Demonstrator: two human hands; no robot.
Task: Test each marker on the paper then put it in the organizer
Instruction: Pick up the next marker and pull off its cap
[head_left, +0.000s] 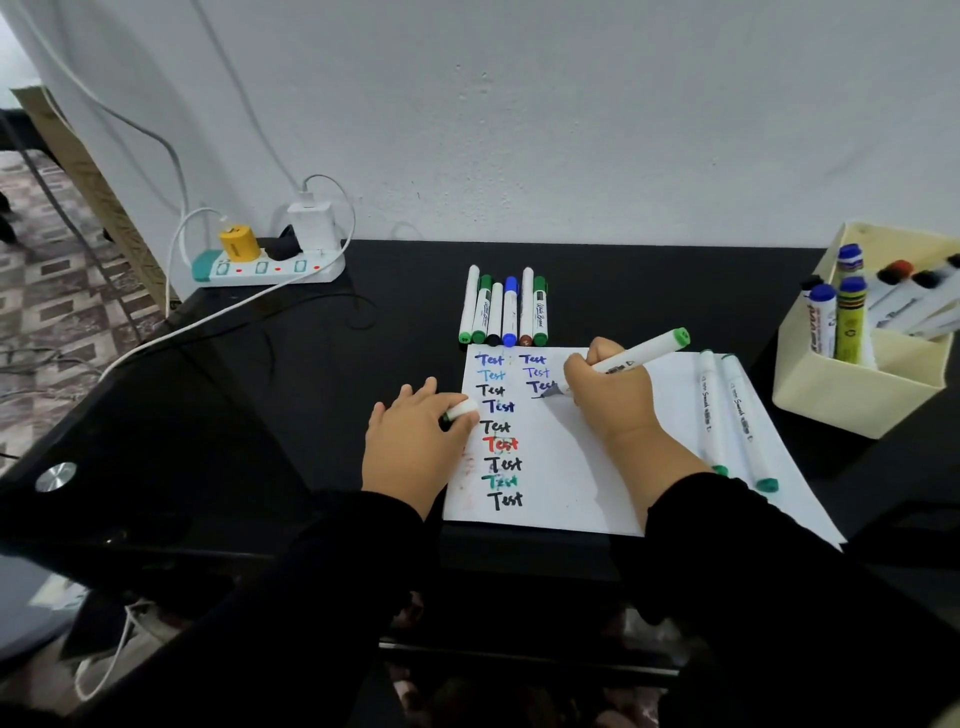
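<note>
Twelve "Test" words (mixed inks) on paper (571, 467)

The word "Test" repeats in blue, black, red and green down a white paper (550, 457); print on the markers is too small to read.

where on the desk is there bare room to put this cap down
Bare desk lies between the power strip and the left hand, and between the marker row and the organizer. The paper is crowded: writing on its left, right hand midway, two markers on its right.
</note>
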